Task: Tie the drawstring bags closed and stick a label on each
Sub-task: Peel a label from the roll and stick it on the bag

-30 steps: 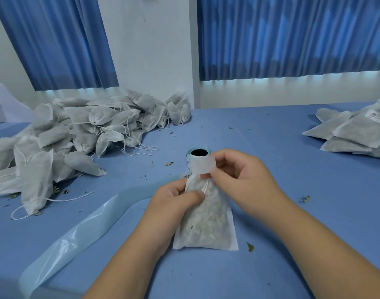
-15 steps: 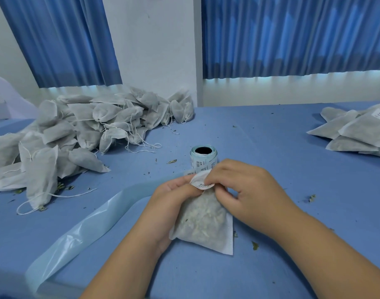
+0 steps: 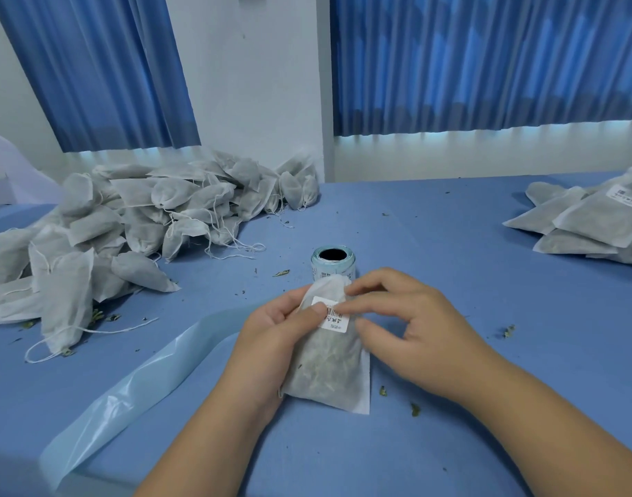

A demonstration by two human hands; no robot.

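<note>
Bag (image 3: 329, 367) lies mid-table (image 3: 450, 245), toward the near edge. Its neck points away from us at the label roll (image 3: 332, 267) standing just behind it.

Left hand (image 3: 271, 328) grasps the bag along its left side, thumb over the top face beside the label (image 3: 334, 315), fingers tucked beneath. Right hand (image 3: 407, 328) is loose and uncurled. Its forefinger lies across the label and its thumb touches the bag just below the label's corner. It presses and grips nothing.

We judge the bag light and limp: thin non-woven cloth with loose dried filling showing through, likely to shift and dent under a fingertip. It does not look slippery. It is hardly fragile, though a hard squeeze could crush the leaf, and the flecks (image 3: 415, 410) on the table suggest it sheds.

The best hold, we think, is the side seam or the gathered neck, with fingers flat underneath so the label has something firm behind it. The label is thin paper and probably sticks at first touch, so we would smooth it from the middle outward.

Heap of bags (image 3: 128, 224) far left, cords trailing, no labels that we can see. Labelled stack (image 3: 587, 224) far right. Backing strip (image 3: 135, 382) trails toward the near left edge.
</note>
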